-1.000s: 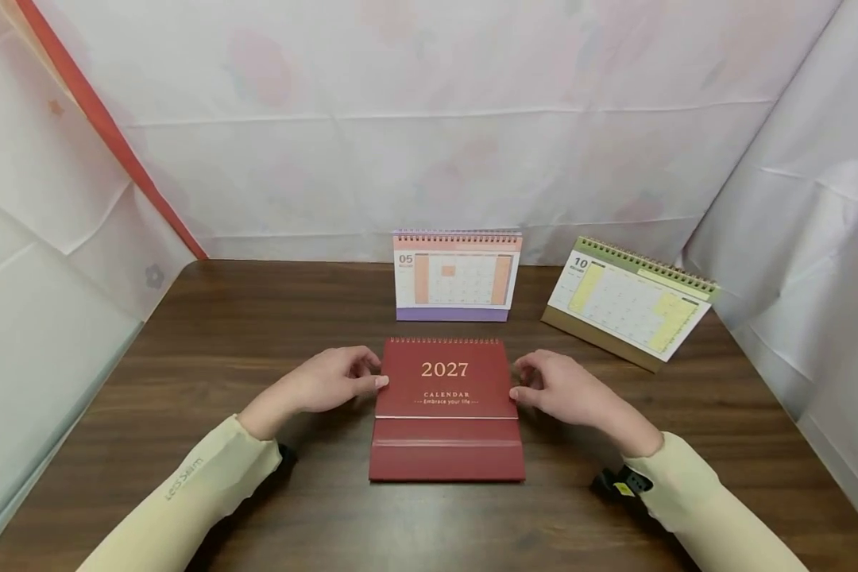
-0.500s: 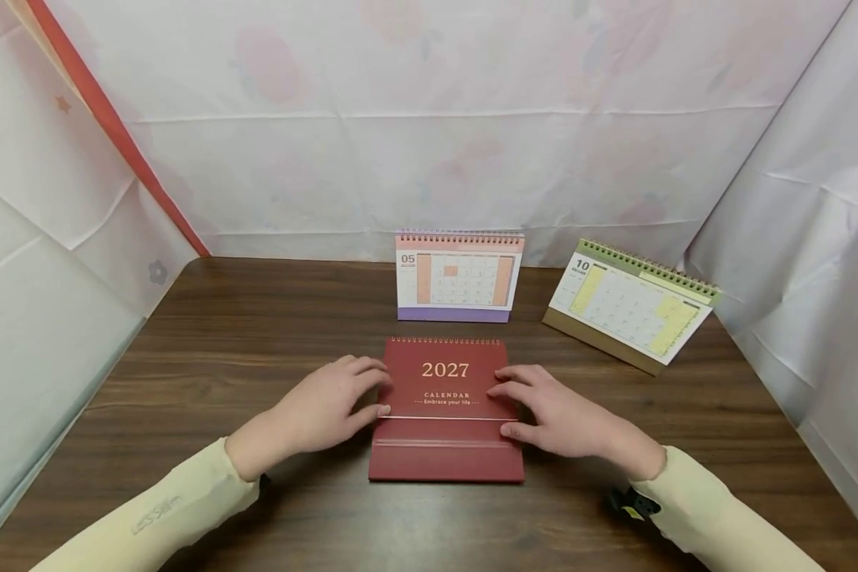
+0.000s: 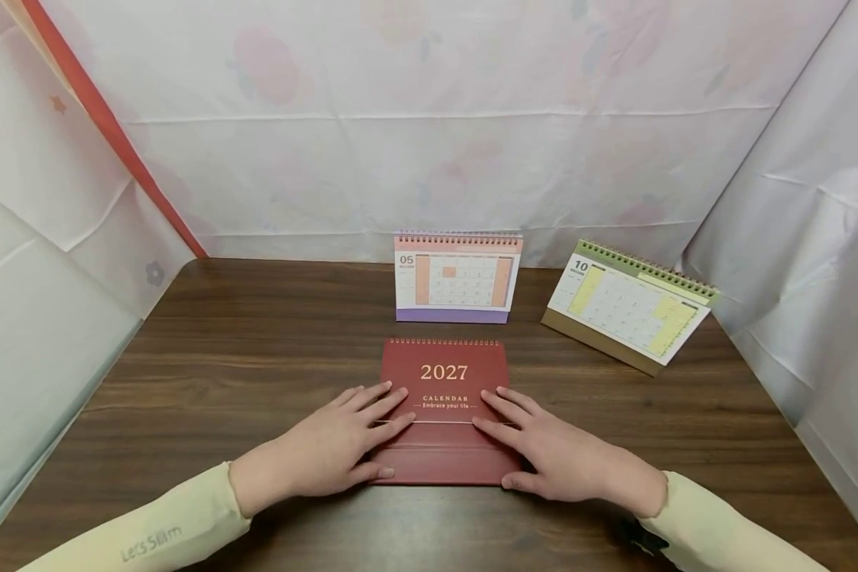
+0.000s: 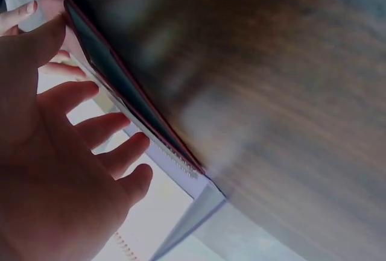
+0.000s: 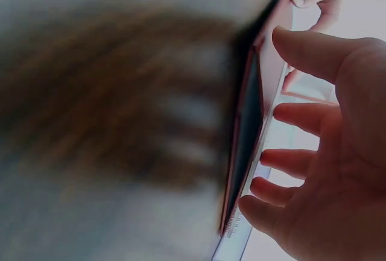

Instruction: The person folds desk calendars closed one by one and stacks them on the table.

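Observation:
A dark red desk calendar [image 3: 443, 357] marked 2027 lies low on the wooden table in the head view, its spiral binding at the far side and a plain red flap toward the person. My left hand [image 3: 329, 445] rests on its left side, fingers spread over the cover and thumb at the near left corner. On the opposite side my right hand [image 3: 565, 449] lies the same way, fingers on the cover and thumb by the near right corner. Both wrist views show straight fingers along the calendar's edge [image 4: 139, 98], with a dark gap between its cover and base.
Behind the red calendar stands a pink and purple desk calendar [image 3: 457, 274] showing 05. A green and yellow one [image 3: 625, 306] showing 10 stands angled at the right. White patterned cloth [image 3: 429, 119] hangs behind the brown table [image 3: 257, 318].
Both hands have moved from the calendar's upper sides toward the person and inward, and their fingers have straightened and spread onto the cover. The calendars have stayed in place.

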Demonstrator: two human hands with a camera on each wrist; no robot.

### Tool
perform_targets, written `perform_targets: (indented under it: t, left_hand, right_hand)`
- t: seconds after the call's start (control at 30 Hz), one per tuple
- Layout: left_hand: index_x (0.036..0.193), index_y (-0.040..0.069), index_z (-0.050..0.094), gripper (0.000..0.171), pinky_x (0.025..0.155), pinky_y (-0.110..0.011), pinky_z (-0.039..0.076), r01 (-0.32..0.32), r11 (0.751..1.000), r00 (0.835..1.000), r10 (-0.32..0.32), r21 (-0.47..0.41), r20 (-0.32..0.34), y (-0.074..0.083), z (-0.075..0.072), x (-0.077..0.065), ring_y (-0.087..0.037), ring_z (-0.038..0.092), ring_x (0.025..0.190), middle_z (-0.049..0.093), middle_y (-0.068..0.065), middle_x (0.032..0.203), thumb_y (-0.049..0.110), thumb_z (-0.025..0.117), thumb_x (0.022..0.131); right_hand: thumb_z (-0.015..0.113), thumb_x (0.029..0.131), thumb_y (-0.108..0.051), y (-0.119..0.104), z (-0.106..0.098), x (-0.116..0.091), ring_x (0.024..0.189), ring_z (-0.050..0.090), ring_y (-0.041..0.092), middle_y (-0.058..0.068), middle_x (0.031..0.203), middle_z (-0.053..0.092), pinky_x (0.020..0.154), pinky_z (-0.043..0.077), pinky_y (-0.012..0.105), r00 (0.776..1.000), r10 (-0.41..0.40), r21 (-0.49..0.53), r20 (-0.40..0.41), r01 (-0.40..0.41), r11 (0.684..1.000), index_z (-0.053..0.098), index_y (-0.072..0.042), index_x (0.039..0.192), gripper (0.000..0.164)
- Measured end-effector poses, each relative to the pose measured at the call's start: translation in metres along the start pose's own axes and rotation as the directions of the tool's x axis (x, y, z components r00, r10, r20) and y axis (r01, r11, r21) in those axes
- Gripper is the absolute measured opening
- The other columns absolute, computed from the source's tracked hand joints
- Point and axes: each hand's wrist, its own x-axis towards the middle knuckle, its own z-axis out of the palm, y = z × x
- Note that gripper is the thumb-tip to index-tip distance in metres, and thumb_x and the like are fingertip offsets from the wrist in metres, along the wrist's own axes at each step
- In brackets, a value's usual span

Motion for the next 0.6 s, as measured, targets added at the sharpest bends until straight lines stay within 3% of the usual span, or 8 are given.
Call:
perform_targets:
  t: [0.17,0.37,0.6]
  left_hand:
    - [0.153,0.018,0.042,0.069,0.114,-0.056,0.024,-0.015,1.0,1.0,0.015,0.017,0.001,0.0017,0.0044,-0.0013,-0.036,0.021,0.148,0.025,-0.013,0.162,0.058,0.052,0.098]
    - [0.155,0.02,0.039,0.07,0.113,-0.059,0.024,0.005,1.0,1.0,-0.005,-0.004,0.004,0.0026,0.0073,-0.003,-0.035,0.019,0.149,0.023,-0.012,0.163,0.058,0.052,0.098]
    - [0.155,0.021,0.038,0.071,0.113,-0.06,0.022,0.017,0.999,0.999,-0.017,-0.029,0.027,0.0032,0.0099,-0.0042,-0.033,0.018,0.149,0.023,-0.009,0.163,0.06,0.05,0.098]
  right_hand:
    - [0.069,0.094,-0.039,0.0015,0.0013,-0.0014,0.15,0.01,0.037,0.012,0.165,0.014,0.112,0.032,0.051,0.999,-0.033,-0.039,0.001,0.033,0.999,0.035,-0.017,0.156,0.074]
    - [0.065,0.095,-0.044,0.0043,0.0016,-0.0011,0.151,0.006,0.036,0.008,0.166,0.013,0.111,0.024,0.063,0.999,-0.016,-0.059,0.052,0.019,0.998,0.031,-0.02,0.158,0.075]
    - [0.065,0.095,-0.045,0.0008,0.0053,-0.0023,0.151,0.008,0.034,0.006,0.166,0.013,0.107,0.022,0.07,0.998,0.006,-0.059,0.068,-0.002,0.998,0.03,-0.023,0.158,0.075]
